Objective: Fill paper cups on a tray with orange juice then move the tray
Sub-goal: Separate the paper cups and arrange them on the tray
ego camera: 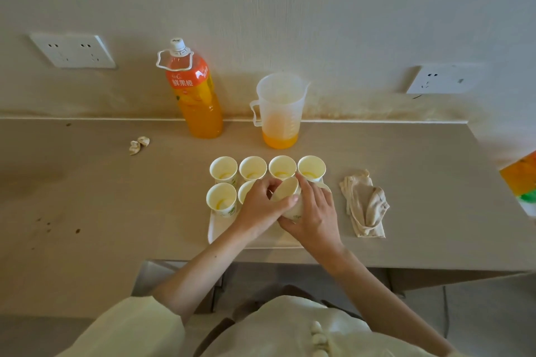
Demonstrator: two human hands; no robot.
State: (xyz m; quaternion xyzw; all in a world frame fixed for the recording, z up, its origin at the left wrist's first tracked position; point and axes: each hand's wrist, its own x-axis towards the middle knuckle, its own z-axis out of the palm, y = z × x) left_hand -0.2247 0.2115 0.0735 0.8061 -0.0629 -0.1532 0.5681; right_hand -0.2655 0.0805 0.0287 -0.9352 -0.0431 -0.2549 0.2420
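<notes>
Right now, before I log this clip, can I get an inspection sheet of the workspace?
Surface: beige counter with dark spots near its left front.
Job's things: white tray at the front edge carrying paper cups, several showing a little juice; capped orange juice bottle and translucent jug, juice low in it, by the wall.
Clutter: crumpled cloth right of the tray; small paper wad at left.
Hands: left hand and right hand together hold a tilted cup over the tray.
Cables: nothing seen.
Surroundings: wall sockets; colourful carton at right edge.
</notes>
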